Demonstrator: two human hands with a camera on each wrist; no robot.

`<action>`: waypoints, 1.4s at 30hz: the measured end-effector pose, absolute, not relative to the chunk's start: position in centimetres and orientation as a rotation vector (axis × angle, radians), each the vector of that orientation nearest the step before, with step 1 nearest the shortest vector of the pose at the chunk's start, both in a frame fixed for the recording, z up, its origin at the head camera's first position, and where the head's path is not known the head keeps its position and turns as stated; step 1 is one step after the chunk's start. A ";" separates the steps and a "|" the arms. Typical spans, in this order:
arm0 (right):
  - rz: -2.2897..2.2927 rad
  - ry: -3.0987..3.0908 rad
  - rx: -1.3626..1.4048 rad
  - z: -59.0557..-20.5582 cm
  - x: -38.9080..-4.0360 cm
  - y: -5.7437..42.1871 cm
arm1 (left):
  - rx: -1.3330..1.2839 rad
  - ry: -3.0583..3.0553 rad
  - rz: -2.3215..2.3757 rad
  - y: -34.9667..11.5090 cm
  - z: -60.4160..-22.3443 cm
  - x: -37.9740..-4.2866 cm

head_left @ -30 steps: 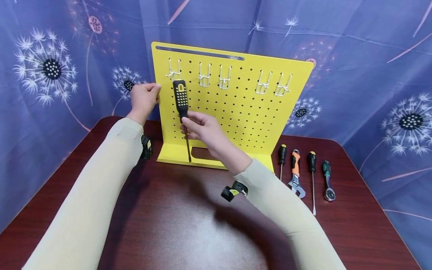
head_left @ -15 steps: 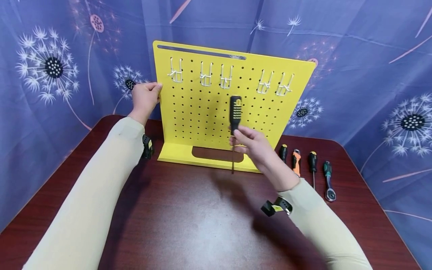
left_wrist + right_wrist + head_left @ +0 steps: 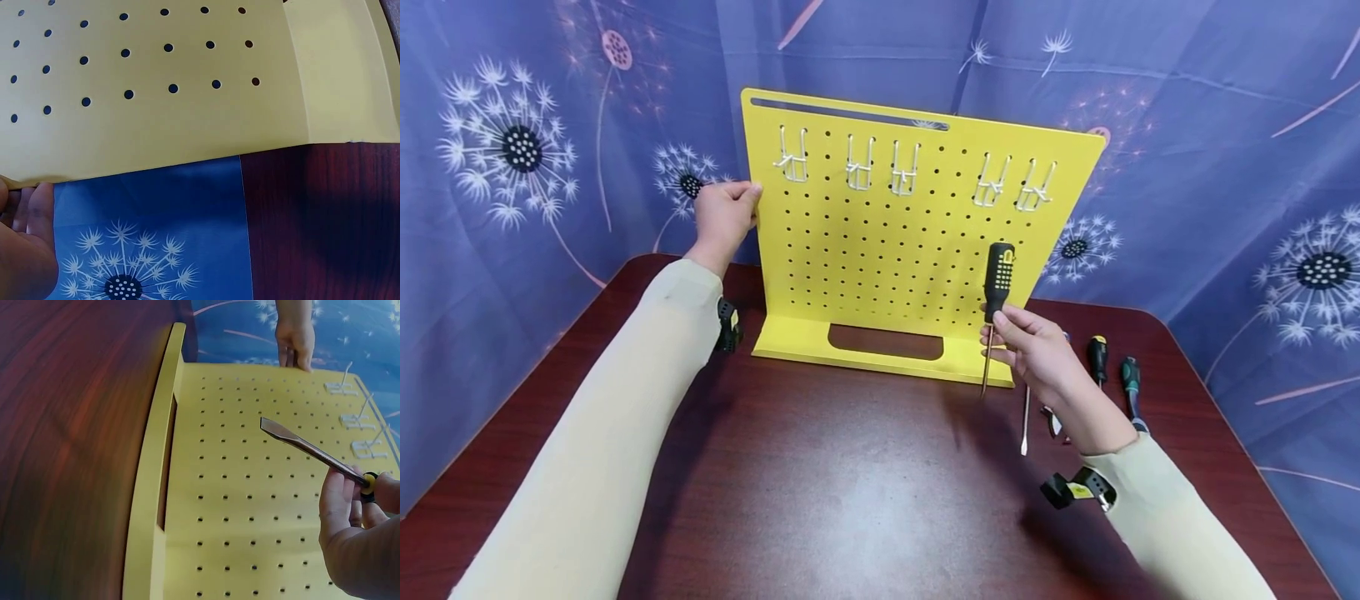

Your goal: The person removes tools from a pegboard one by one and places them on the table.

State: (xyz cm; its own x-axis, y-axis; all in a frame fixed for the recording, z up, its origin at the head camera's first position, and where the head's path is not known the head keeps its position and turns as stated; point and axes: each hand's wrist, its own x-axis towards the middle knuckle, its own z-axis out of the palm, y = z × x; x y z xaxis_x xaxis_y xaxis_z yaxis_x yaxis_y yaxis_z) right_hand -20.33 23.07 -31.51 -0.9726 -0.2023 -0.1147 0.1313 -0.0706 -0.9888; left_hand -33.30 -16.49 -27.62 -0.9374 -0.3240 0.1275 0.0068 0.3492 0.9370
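Note:
My left hand (image 3: 724, 218) pinches the left edge of a yellow pegboard (image 3: 880, 287) between thumb and fingers; the left wrist view shows the fingertips at the board's rim (image 3: 187, 134). In my right hand (image 3: 1041, 350) is a flat-blade screwdriver (image 3: 998, 279) with a black and yellow handle. I grip it where handle meets shaft, handle up and blade down, before the board's lower right part. Its metal blade (image 3: 300, 445) shows plainly in the right wrist view. Several white wire hooks (image 3: 793, 165) hang along the board's upper part, with nothing on them.
Right of the board on the dark red table (image 3: 820, 475) lie two more screwdrivers, one showing its shaft (image 3: 1026, 421) and one its handle (image 3: 1097, 357). A green-handled ratchet (image 3: 1131, 379) lies beyond. My right arm mostly hides an adjustable wrench. A blue dandelion-print curtain (image 3: 865, 50) hangs behind.
My right hand has carried the screwdriver from the board's left hook rightward and down to its lower right side. My left hand stays on the board's edge.

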 end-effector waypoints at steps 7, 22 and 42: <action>-2.153 1.959 -0.055 -31.9 -19.8 25.0 | 0.289 -2.331 -1.601 -16.5 -27.7 -33.4; -2.124 1.979 -0.060 -32.2 -19.2 27.9 | 0.310 -2.309 -1.640 -16.3 -27.5 -33.2; -2.103 1.970 -0.034 -33.1 -19.6 32.6 | 0.307 -2.339 -1.632 -16.1 -27.6 -33.4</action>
